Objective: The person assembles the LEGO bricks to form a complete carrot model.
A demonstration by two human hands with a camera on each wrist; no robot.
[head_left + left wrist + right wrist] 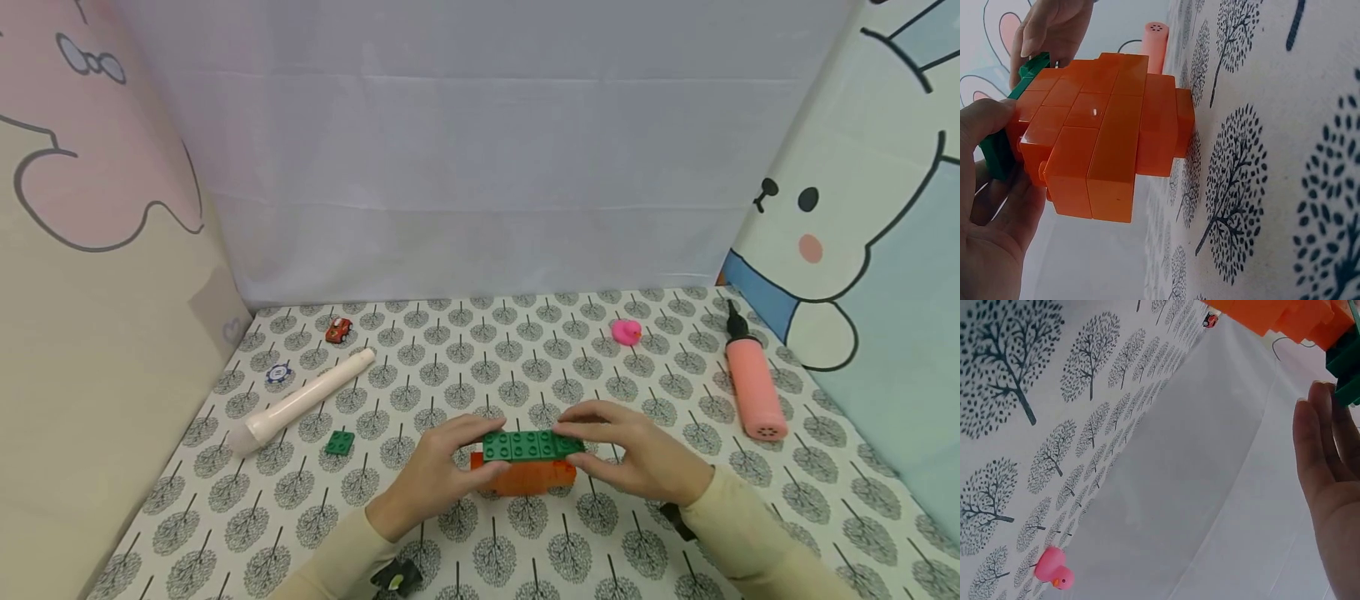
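An orange brick build (pixel 525 481), stepped and widest in the middle, stands on the patterned cloth (pixel 1285 206). Along its top runs a row of green toy bricks (pixel 525 446) with studs facing up. My left hand (pixel 438 467) pinches the left end of this row, thumb in front and fingers behind. At the other end my right hand (pixel 637 447) grips the row between thumb and fingers. The right wrist view catches the green bricks (pixel 1344 369) beside the right fingertips. Whether the green row is fully seated on the orange cannot be told.
Left of my hands lie a small green brick (pixel 340 442), a white tube-shaped object (pixel 307 400), a blue-and-white chip (pixel 278 373) and a red toy car (pixel 339 330). A pink rubber duck (pixel 626 332) sits at the back right, near a pink pump (pixel 755 387). Cloth walls enclose the table.
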